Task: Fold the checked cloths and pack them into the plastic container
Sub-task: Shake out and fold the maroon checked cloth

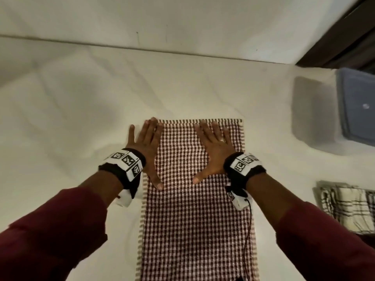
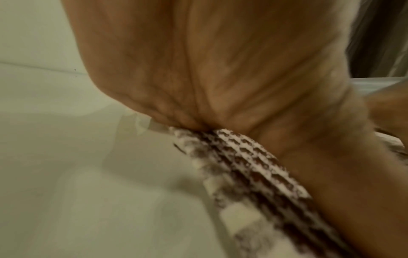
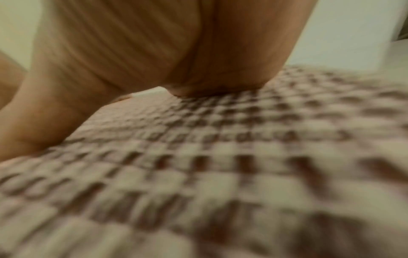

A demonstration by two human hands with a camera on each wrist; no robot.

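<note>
Red-and-white checked cloth (image 1: 194, 199) lies spread on the white bed sheet (image 1: 81, 118), both hands flat on its far end, fingers straight and gripping nothing: left hand (image 1: 146, 147) at the left edge, right hand (image 1: 213, 151) right of the middle, likely smoothing before folding. Plastic container (image 1: 357, 108) waits well apart to the right.

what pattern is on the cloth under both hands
The cloth has a small dark red and white check, clearest in the head view.
</note>
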